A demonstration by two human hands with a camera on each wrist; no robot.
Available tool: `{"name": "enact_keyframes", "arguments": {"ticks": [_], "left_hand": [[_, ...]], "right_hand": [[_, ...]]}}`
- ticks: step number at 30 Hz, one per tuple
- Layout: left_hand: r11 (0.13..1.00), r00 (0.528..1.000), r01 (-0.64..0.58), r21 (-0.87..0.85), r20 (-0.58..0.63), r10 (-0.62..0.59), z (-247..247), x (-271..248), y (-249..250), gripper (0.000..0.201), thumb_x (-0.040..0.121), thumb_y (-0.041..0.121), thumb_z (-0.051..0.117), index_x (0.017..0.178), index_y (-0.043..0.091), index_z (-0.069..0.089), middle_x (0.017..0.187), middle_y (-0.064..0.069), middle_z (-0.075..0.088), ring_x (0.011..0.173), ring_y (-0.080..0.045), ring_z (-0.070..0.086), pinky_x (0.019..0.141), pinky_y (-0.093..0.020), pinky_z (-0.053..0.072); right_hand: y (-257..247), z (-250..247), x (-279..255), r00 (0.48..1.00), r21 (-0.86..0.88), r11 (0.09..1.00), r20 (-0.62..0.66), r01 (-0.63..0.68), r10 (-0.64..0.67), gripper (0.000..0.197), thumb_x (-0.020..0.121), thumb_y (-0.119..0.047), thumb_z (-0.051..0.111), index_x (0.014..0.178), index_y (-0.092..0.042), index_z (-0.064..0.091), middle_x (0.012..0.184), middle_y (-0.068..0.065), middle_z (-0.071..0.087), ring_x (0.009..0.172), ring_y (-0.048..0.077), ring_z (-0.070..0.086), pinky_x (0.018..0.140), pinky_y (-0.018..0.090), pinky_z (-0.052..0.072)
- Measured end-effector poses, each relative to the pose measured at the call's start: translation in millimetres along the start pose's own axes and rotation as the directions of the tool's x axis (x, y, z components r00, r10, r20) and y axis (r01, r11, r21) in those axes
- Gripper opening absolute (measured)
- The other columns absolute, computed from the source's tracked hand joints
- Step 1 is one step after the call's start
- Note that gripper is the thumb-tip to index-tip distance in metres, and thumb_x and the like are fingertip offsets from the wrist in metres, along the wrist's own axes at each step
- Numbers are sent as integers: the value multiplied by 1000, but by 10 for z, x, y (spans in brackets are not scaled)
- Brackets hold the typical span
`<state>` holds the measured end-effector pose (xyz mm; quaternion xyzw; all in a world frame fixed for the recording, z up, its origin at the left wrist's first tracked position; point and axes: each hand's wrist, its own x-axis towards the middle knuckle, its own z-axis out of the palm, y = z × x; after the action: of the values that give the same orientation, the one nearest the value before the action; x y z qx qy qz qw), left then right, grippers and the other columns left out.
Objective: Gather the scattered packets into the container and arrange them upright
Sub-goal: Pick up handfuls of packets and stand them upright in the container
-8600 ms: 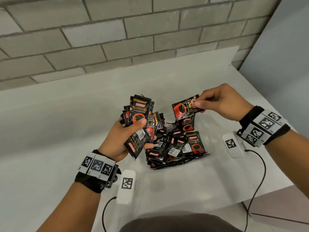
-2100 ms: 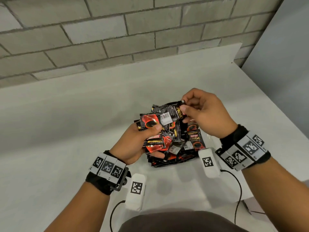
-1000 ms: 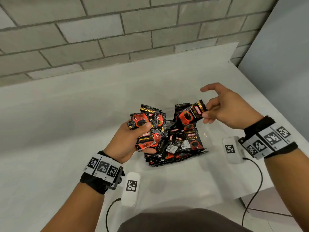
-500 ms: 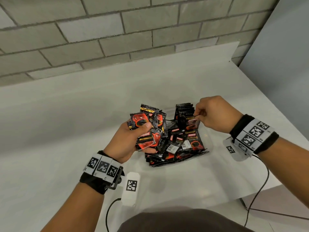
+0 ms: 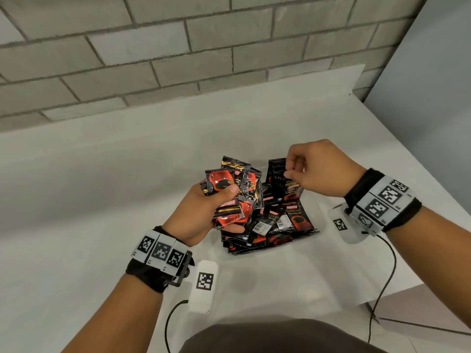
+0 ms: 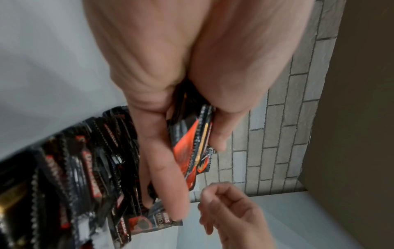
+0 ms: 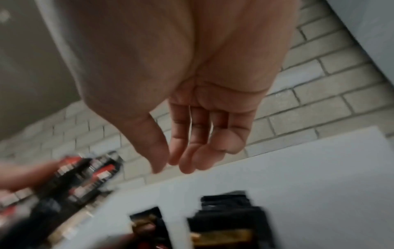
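Black-and-red coffee packets [image 5: 280,220] lie heaped in a clear container [image 5: 313,226] whose walls barely show. At its far right a few packets [image 5: 276,174] stand upright on edge. My left hand [image 5: 230,207] grips a fanned bundle of packets [image 5: 221,179] above the heap's left side; the left wrist view shows thumb and fingers [image 6: 162,168] clamped on the bundle [image 6: 187,143]. My right hand [image 5: 293,169] hovers at the top of the upright packets, fingers loosely curled. In the right wrist view that hand [image 7: 170,161] is empty above the upright packets [image 7: 226,219].
The white table [image 5: 102,200] runs back to a grey brick wall [image 5: 178,59]; its right edge [image 5: 433,189] is close to my right wrist. Cables [image 5: 382,289] hang from both wrist units near the table's front edge.
A second ago my right hand held one packet in the air. It set the packet among the upright ones, let go, and now hovers empty. The left hand has kept its bundle still.
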<state>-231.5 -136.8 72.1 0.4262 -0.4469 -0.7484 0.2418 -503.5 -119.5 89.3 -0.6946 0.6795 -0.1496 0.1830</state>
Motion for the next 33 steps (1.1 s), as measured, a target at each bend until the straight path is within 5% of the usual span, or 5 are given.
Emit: {"name": "enact_keyframes", "arguments": {"ticks": [5, 18, 24, 30, 33], "left_hand": [[1000, 996, 12, 1, 93, -12, 79, -33, 49, 34, 100, 21, 59, 133, 12, 61, 118, -18, 74, 97, -40, 75, 60, -42, 63], [999, 1000, 10, -49, 25, -8, 55, -35, 22, 33, 101, 19, 59, 131, 6, 60, 118, -23, 73, 96, -42, 75, 59, -42, 62], [994, 999, -10, -109, -35, 6, 25, -27, 43, 27, 101, 17, 60, 124, 5, 62, 111, -19, 76, 93, -40, 76, 58, -42, 62], [995, 998, -11, -103, -70, 4, -55, -29, 19, 25, 101, 18, 60, 123, 8, 64, 112, -16, 76, 95, -38, 76, 59, -41, 63], [996, 998, -3, -85, -66, -3, -55, -25, -9, 24, 101, 18, 60, 122, 8, 65, 113, -18, 76, 96, -39, 76, 60, -43, 63]], "right_hand": [[-421, -32, -90, 999, 317, 948, 40, 17, -31, 30, 75, -47, 83, 95, -30, 69, 83, -9, 68, 69, 8, 63, 67, 20, 52], [-372, -31, -139, 986, 651, 742, 132, -162, 100, 22, 95, -4, 65, 116, -8, 63, 96, 11, 77, 66, 28, 75, 48, 16, 50], [-266, -73, -159, 981, 647, 743, 40, -171, 191, 31, 80, 10, 69, 97, -14, 59, 100, 10, 65, 66, 34, 75, 66, 70, 54], [-137, -133, -215, 976, 704, 688, 36, -179, 216, 22, 83, 14, 63, 94, -3, 72, 88, 27, 63, 74, 42, 72, 76, 52, 61], [-81, -120, -227, 983, 640, 752, 35, -160, 179, 4, 83, -3, 76, 85, -6, 75, 83, 13, 74, 76, 22, 71, 79, 26, 56]]}}
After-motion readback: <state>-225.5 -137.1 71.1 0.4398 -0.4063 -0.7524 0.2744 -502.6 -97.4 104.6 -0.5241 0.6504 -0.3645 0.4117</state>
